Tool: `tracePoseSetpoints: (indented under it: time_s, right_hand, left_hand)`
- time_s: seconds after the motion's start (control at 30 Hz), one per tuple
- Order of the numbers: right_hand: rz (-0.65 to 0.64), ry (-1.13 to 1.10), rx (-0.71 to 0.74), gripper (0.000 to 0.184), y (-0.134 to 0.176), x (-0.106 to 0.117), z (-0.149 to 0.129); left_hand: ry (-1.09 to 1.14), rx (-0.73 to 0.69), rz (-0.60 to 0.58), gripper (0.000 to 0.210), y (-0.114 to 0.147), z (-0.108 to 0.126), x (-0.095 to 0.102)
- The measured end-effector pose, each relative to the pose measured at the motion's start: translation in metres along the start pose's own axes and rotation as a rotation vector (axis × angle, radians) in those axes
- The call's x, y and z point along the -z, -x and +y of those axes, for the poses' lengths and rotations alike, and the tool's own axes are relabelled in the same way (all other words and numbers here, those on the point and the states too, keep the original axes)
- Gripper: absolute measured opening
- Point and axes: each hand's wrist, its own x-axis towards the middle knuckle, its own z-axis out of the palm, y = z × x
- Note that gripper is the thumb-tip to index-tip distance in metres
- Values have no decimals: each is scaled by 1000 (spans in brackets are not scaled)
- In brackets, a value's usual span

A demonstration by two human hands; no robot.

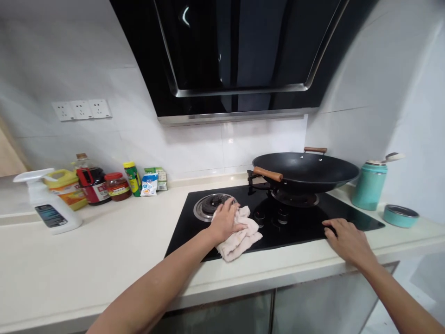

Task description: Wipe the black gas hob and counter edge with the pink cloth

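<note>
My left hand [225, 221] is closed over a pale pink cloth [239, 239], pressing it onto the black glass cooktop [189, 215]. Its fingertips reach the metal ring of the left burner [201, 211]. Part of the cloth spreads right and hangs over the cooktop's front edge. My right hand [346, 239] rests on the front right of the cooktop, holding nothing, with its fingers loosely apart. Two control knobs [282, 215] stand between my hands. A large black wok [306, 169] with wooden handles sits on the right burner.
At left on the white counter [114, 250] stand a spray bottle [52, 206], a dark sauce bottle [92, 183], a red-lidded jar [117, 186] and small packets [149, 184]. A teal flask [370, 185] and teal bowl-like container [401, 216] stand right. A black range hood [236, 102] overhangs.
</note>
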Motion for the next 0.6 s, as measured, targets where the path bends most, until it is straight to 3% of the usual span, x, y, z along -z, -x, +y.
tracePoseSetpoints:
  time_s: [0.1, 0.2, 0.27, 0.43, 0.6]
  right_hand:
    - [27, -5, 15, 41, 1, -1, -3]
    - [53, 4, 18, 41, 2, -4, -7]
    - [60, 11, 14, 41, 2, -5, -8]
    - [67, 1, 10, 37, 1, -1, -9]
    - [53, -12, 2, 35, 1, 4, -12]
  left_hand:
    - [-53, 128, 29, 61, 21, 3, 4]
    - [-34, 239, -106, 67, 47, 7, 2]
    - [-28, 292, -186, 74, 49, 12, -3]
    - [-121, 192, -186, 65, 2, 23, -19]
    - [-80, 7, -238, 55, -56, 3, -26]
